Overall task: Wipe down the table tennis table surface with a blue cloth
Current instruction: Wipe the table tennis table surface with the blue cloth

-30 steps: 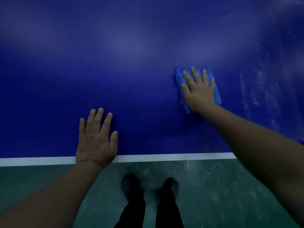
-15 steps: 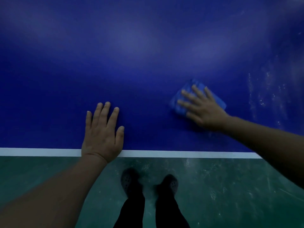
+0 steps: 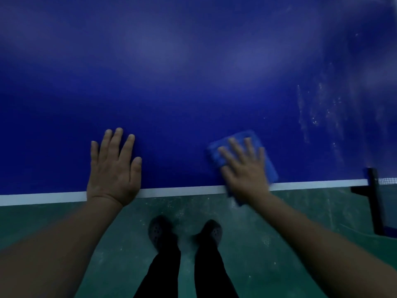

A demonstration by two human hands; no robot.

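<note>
Two hands down: my left hand flat, fingers spread, bracing on dark blue table tennis counter. My right hand splayed, pressing folded blue cloth at 5 o'clock, overhanging white edge line. Risk, my guess: cloth slides off edge onto green floor; white dust streaks at 2 o'clock missed.

The single head view looks steeply down, close over the table's near edge (floor beneath).

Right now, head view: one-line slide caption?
Right hand presses blue cloth at table edge; left hand braces flat.
</note>
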